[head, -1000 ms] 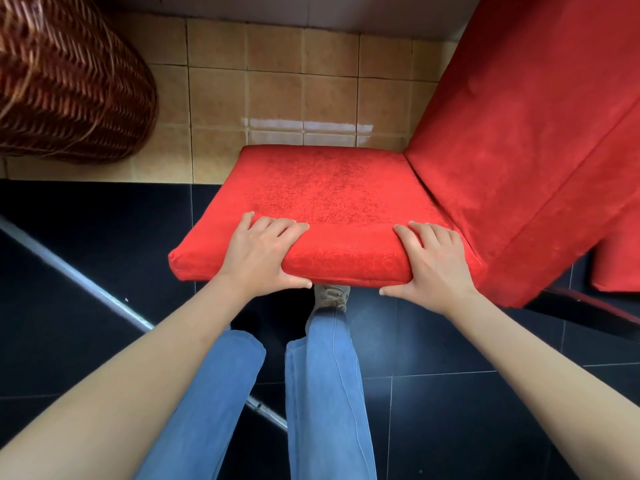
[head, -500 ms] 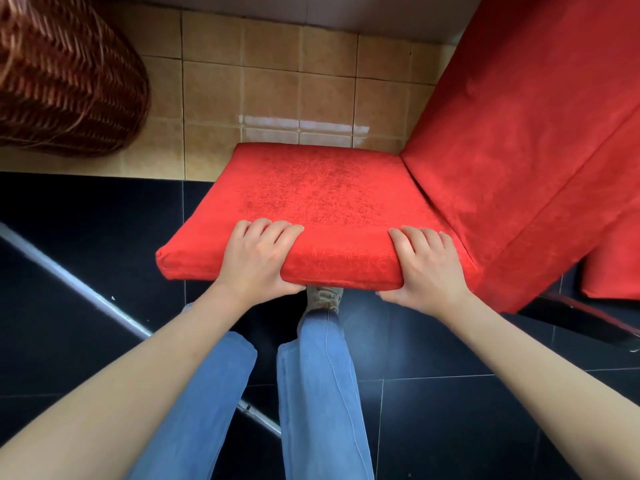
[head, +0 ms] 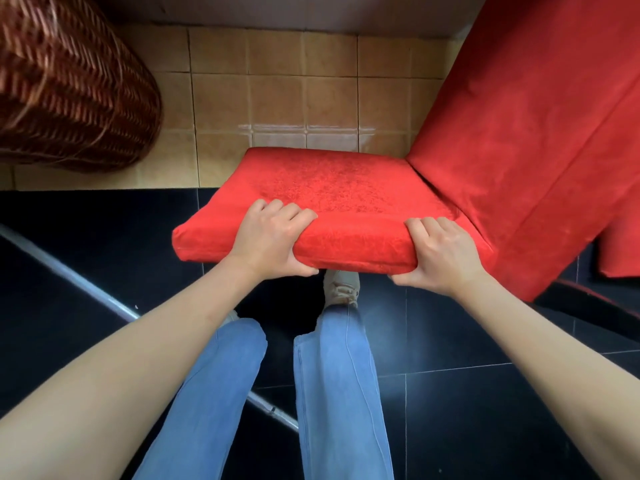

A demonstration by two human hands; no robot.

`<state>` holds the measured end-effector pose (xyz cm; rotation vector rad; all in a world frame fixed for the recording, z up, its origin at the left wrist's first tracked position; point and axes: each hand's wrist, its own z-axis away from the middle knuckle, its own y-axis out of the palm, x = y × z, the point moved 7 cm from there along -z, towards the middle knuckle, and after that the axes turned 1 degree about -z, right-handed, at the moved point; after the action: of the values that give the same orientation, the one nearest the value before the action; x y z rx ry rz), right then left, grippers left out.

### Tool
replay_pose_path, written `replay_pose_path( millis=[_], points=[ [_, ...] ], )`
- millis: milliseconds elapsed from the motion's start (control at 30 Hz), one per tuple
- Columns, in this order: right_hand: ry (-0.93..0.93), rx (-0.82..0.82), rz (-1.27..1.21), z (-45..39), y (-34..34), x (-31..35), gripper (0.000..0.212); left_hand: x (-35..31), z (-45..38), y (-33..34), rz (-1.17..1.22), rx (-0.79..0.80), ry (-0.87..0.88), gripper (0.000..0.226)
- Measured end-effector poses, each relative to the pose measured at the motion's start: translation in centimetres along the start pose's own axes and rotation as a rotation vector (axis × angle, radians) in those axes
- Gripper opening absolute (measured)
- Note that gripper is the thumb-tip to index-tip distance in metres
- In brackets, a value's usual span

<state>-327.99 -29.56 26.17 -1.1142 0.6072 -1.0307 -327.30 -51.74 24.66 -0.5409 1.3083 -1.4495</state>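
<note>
A square red seat cushion (head: 339, 188) is held level above the floor, in the middle of the view. My left hand (head: 273, 239) grips its near edge left of centre, fingers curled over the top and thumb underneath. My right hand (head: 441, 252) grips the same edge near the right corner in the same way. The cushion's right side lies against a larger red cushion (head: 530, 133) that stands tilted at the right.
A brown wicker basket (head: 69, 88) fills the upper left. A metal bar (head: 86, 289) runs diagonally across the black tile floor (head: 485, 410) on the left. Tan tiles (head: 277, 98) lie beyond the cushion. My legs in blue jeans (head: 332, 393) stand below it.
The red seat cushion has shifted slightly toward me and the left. The fingers of both hands have curled tighter over its near edge.
</note>
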Motion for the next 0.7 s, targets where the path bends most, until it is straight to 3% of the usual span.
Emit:
replay_pose_path(
  millis=[433, 700],
  points=[
    [0.157, -0.083, -0.088, 2.2, 0.4, 5.4, 0.068, 3.3, 1.5, -1.0, -0.037, 0.055, 0.180, 0.092],
    [0.220, -0.058, -0.119, 4.0, 1.7, 8.0, 0.074, 4.0, 3.7, 0.3, -0.015, 0.109, 0.206, 0.093]
  ],
)
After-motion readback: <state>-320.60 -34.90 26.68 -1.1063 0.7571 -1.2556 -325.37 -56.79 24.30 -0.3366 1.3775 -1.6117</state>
